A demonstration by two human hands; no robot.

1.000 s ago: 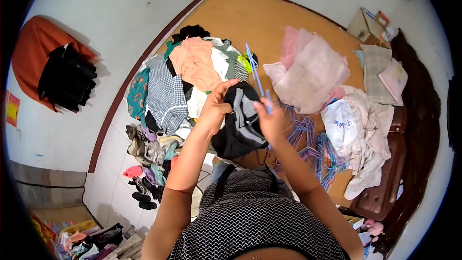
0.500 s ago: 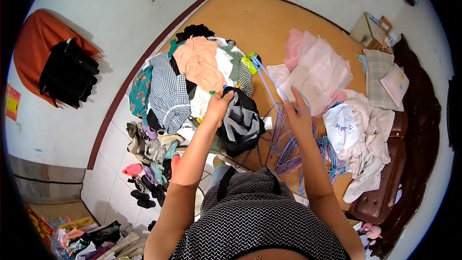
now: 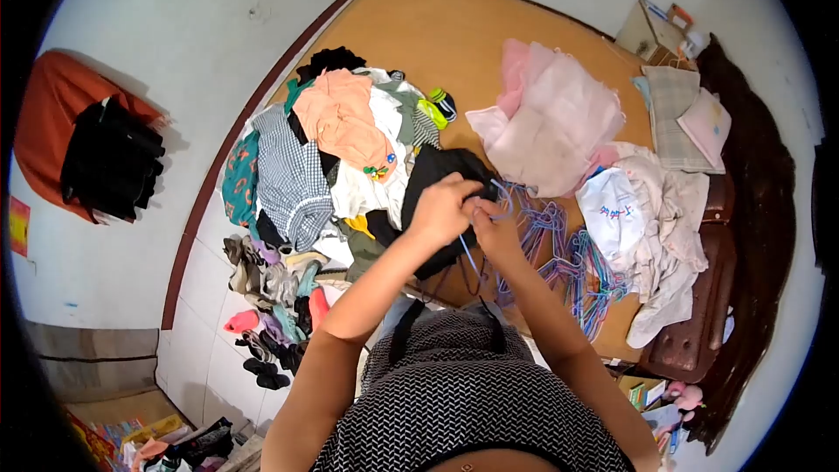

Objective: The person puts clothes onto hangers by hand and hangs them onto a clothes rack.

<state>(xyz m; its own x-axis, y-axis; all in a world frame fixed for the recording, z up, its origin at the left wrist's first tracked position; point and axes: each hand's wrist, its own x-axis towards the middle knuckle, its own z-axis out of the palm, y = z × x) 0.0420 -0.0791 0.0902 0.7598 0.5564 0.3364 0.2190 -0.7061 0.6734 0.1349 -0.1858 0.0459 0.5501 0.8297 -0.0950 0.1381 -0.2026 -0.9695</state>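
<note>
My left hand pinches the upper right edge of a black garment, close to my other hand. The fingers of my right hand are closed on a blue hanger, whose hook end shows above the fingers and whose lower part slants down beside the garment. Both hands meet at the garment's right side, which partly hides the hanger. Left of the garment lies a heap of clothes with a peach shirt and a checked garment.
Several tangled hangers lie right of my hands. Beyond them are pink sheer fabric, a white printed cloth and pillows. Socks lie at the lower left. A dark cloth hangs on the left wall.
My hands have come together at the garment. The hanger moved left and down to it, and the garment now shows plain black instead of its grey-patterned part. The view has shifted slightly.
</note>
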